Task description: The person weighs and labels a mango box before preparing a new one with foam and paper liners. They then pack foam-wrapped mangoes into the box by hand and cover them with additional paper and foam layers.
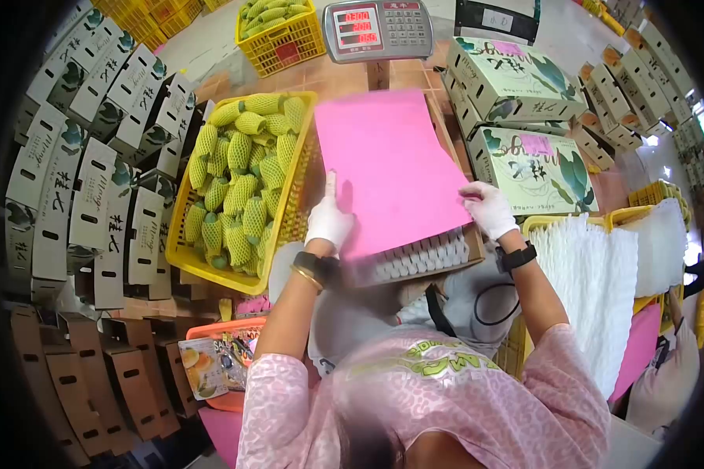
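Observation:
A flat pink sheet lies over a cardboard carton in front of me, hiding most of it. Below the sheet's near edge shows a row of white ribbed foam netting inside the carton. My left hand, in a white glove, grips the sheet's left edge, index finger stretched along it and thumb on the near side. On the opposite edge, my gloved right hand pinches the sheet near its right corner. What lies under the sheet is hidden.
A yellow crate of mangoes in yellow-green nets stands at left. A digital scale rises behind the carton. Printed mango boxes are stacked at right, above white foam sleeves. Cartons line the left. Another person's sleeve shows far right.

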Available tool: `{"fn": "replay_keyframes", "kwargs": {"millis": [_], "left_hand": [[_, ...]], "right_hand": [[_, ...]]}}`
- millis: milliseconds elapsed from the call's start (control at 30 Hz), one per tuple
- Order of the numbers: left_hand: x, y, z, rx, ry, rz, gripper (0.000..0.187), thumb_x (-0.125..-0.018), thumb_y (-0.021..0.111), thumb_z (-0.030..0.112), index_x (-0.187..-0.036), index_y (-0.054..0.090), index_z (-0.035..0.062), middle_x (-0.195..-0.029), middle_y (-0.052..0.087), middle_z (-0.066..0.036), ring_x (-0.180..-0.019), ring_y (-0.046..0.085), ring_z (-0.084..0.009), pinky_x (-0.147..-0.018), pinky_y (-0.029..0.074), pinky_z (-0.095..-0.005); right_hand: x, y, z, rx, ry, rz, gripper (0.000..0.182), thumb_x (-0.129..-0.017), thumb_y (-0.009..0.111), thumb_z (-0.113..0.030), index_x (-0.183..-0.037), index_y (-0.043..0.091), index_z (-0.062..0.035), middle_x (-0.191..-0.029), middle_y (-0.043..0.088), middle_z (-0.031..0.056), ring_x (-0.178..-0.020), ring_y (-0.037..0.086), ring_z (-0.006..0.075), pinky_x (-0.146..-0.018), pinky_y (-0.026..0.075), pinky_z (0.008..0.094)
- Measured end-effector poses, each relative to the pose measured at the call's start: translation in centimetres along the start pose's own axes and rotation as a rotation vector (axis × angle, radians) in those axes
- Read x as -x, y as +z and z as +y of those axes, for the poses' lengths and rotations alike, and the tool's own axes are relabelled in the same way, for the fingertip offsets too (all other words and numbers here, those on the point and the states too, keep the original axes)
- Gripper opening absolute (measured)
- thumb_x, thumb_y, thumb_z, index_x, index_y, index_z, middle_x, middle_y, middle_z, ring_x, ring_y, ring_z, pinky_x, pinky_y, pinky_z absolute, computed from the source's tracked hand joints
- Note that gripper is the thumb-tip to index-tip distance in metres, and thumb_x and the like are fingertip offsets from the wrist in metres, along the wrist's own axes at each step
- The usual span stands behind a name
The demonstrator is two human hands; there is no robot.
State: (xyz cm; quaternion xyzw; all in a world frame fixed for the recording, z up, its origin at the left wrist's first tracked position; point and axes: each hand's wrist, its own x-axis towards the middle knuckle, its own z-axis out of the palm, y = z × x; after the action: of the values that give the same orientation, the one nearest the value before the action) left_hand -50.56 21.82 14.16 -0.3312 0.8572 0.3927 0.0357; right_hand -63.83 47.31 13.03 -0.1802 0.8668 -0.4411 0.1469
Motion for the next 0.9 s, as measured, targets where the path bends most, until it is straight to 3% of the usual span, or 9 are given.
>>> {"fn": "replay_keyframes", "kwargs": {"millis": [100, 233, 300, 400, 633, 700, 767, 833, 900], "left_hand": [[-0.1, 1.5, -1.4, -0.255, 0.109, 0.025, 0.064, -0.069, 0.061, 0.011, -0.128, 0.04, 0.0161, -0.085, 0.06, -0.024, -0.082, 0.059, -0.0373, -0.076, 0.048, -0.0401], [0.0, 2.8, 0.4, -0.762, 0.233, -0.206, 0.014, -0.064, 0.059, 0.006, -0.076, 0.067, 0.0012, -0.079, 0.063, -0.021, -0.08, 0.063, -0.0337, -0.066, 0.052, -0.0399], [-0.4, 4.1, 0.7, -0.821, 0.247, -0.208, 0.015, -0.062, 0.063, 0.006, -0.076, 0.068, 0.0025, -0.081, 0.063, -0.021, -0.081, 0.063, -0.0325, -0.068, 0.052, -0.0392], [-1.7, 6.5, 0.4, -0.982, 0.186, -0.398, 0.021, -0.075, 0.055, 0.009, -0.092, 0.068, 0.0085, -0.093, 0.065, -0.013, -0.088, 0.063, -0.0268, -0.072, 0.051, -0.0352], [-2.0, 8.2, 1.8, -1.166, 0.187, -0.572, 0.025, -0.076, 0.058, 0.01, -0.099, 0.067, 0.0139, -0.103, 0.063, -0.004, -0.09, 0.062, -0.0197, -0.074, 0.05, -0.0339], [-3.0, 7.3, 2.6, -1.267, 0.209, -0.522, 0.024, -0.077, 0.056, 0.011, -0.098, 0.067, 0.0139, -0.102, 0.064, -0.005, -0.09, 0.062, -0.0207, -0.073, 0.05, -0.0342], [-3.7, 4.6, 5.6, -0.901, 0.071, -0.243, 0.02, -0.075, 0.058, 0.01, -0.092, 0.068, 0.0117, -0.097, 0.065, -0.009, -0.09, 0.062, -0.0224, -0.069, 0.052, -0.0335], [-5.8, 3.1, 7.1, -0.687, 0.135, -0.094, 0.018, -0.075, 0.056, 0.008, -0.088, 0.066, 0.0057, -0.093, 0.063, -0.015, -0.088, 0.062, -0.0254, -0.07, 0.052, -0.0357], [-8.5, 3.9, 7.4, -0.352, 0.033, 0.063, 0.038, -0.072, 0.056, 0.012, -0.108, 0.049, 0.0012, -0.116, 0.045, -0.021, -0.106, 0.048, -0.0348, -0.087, 0.043, -0.0403]], "right_hand": [[1.8, 0.3, -0.8, 0.334, -0.128, -0.036, 0.018, -0.076, 0.058, -0.011, -0.091, 0.062, -0.0013, -0.09, 0.062, 0.0163, -0.085, 0.061, 0.0277, -0.077, 0.047, 0.0317], [2.2, 1.9, 0.4, 0.632, -0.194, -0.189, 0.02, -0.072, 0.05, -0.005, -0.088, 0.063, -0.0024, -0.085, 0.061, 0.0196, -0.083, 0.059, 0.0344, -0.075, 0.048, 0.037], [2.2, 2.9, 1.1, 0.676, -0.17, -0.174, 0.017, -0.07, 0.052, -0.005, -0.081, 0.064, -0.0019, -0.078, 0.061, 0.0209, -0.077, 0.062, 0.0332, -0.07, 0.05, 0.0371], [2.5, 4.4, 1.5, 1.069, -0.278, -0.386, 0.011, -0.067, 0.055, -0.006, -0.069, 0.066, -0.0032, -0.071, 0.062, 0.0189, -0.07, 0.064, 0.0294, -0.063, 0.052, 0.0357], [2.2, 6.5, 1.9, 1.178, -0.192, -0.618, 0.013, -0.064, 0.06, -0.009, -0.073, 0.069, -0.0076, -0.076, 0.065, 0.0155, -0.072, 0.064, 0.0282, -0.062, 0.051, 0.0371], [2.3, 5.4, -0.1, 1.243, -0.247, -0.679, 0.014, -0.067, 0.058, -0.014, -0.074, 0.069, -0.0087, -0.075, 0.065, 0.0133, -0.072, 0.065, 0.027, -0.061, 0.05, 0.0369], [1.1, 3.7, -4.5, 1.249, -0.211, -0.757, 0.018, -0.07, 0.056, -0.02, -0.077, 0.069, -0.0094, -0.077, 0.065, 0.013, -0.074, 0.064, 0.0269, -0.062, 0.05, 0.0383], [-1.5, 3.9, -5.3, 1.166, -0.317, -0.544, 0.015, -0.067, 0.056, -0.01, -0.074, 0.069, -0.0126, -0.072, 0.066, 0.0078, -0.069, 0.064, 0.0255, -0.058, 0.05, 0.0402], [-5.9, 4.8, -7.4, 1.072, -0.3, -0.501, 0.023, -0.069, 0.055, -0.012, -0.089, 0.065, -0.0079, -0.091, 0.064, 0.0141, -0.081, 0.061, 0.0306, -0.064, 0.05, 0.0399]]}}
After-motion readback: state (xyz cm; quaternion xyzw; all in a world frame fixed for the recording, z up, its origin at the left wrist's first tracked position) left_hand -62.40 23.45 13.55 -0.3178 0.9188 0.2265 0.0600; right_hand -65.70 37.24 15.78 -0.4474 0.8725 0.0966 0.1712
